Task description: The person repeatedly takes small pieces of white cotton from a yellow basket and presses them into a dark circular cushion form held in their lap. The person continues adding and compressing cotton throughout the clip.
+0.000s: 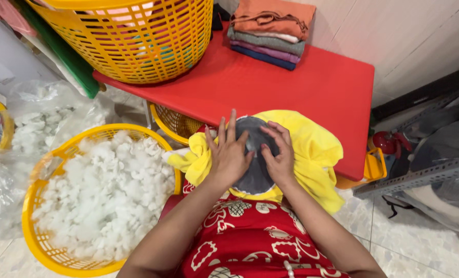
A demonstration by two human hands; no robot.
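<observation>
Yellow cloth (312, 149) with a round dark grey patch (255, 154) lies bunched at the near edge of the red worktop (291, 82), partly over the person's lap. Both hands press flat on the grey patch: the left hand (229, 154) with fingers spread and no grip closed on anything, the right hand (278, 154) with fingers slightly bent, fingertips resting on the patch, nothing clamped. At the worktop's far edge sits a stack of folded clothes (268, 33); at its far left corner stands a yellow basket (137, 41). On the floor to the left, another yellow basket (39, 242) holds white stuffing (101, 195), beside a clear bag (39, 118) of the same.
</observation>
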